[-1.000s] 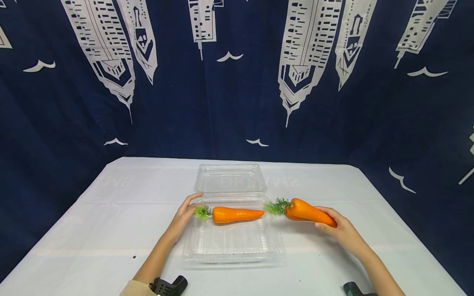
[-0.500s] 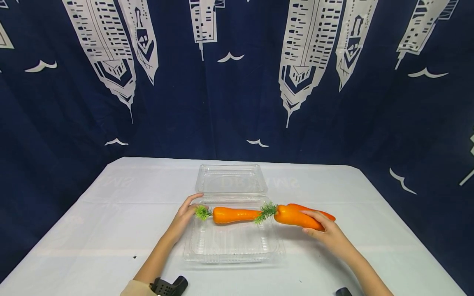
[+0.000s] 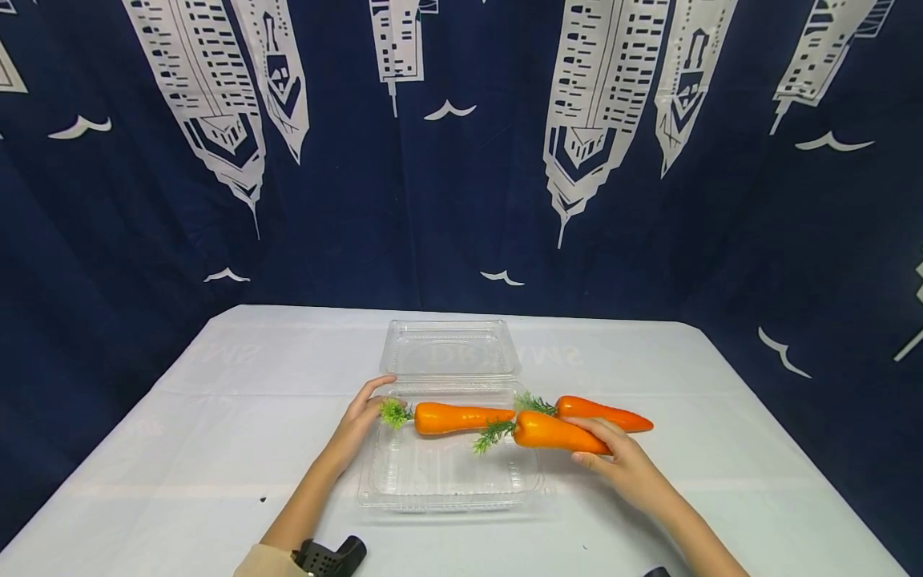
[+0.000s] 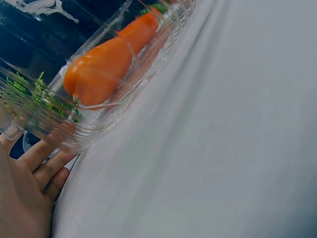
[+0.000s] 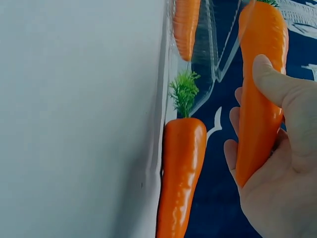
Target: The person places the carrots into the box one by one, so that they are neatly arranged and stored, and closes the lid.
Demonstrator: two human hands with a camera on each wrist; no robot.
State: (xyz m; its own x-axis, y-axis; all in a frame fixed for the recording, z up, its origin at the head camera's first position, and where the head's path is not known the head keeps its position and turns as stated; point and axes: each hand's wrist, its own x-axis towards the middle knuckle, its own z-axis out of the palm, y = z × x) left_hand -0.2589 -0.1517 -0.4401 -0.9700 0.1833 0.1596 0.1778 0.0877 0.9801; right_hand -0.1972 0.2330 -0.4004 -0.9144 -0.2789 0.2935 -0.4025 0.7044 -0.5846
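A clear plastic clamshell container (image 3: 450, 505) stands mid-table, its lid (image 3: 449, 350) folded back. Inside, along the back, lies an orange carrot (image 3: 457, 418), light green leaves to the left. My left hand (image 3: 356, 418) touches the container's left side; the left wrist view shows its fingers (image 4: 47, 168) extended against the ridged wall. Over the container's right edge, my right hand (image 3: 622, 465) grips a second carrot (image 3: 550, 433) by its tapered end, leaves pointing left. Behind it a third carrot (image 3: 613, 413) lies on the table, its leaves reaching the container's right side.
A white cloth covers the table (image 3: 238, 449). Behind it hangs a dark blue curtain (image 3: 346, 240) with white building prints. A black device (image 3: 329, 557) sits on the left wrist. A small dark speck (image 3: 263, 500) lies on the cloth at left.
My right hand has carried its carrot left and toward me, bringing the leaves over the container and exposing the third carrot behind. The left hand has stayed at the container's side.
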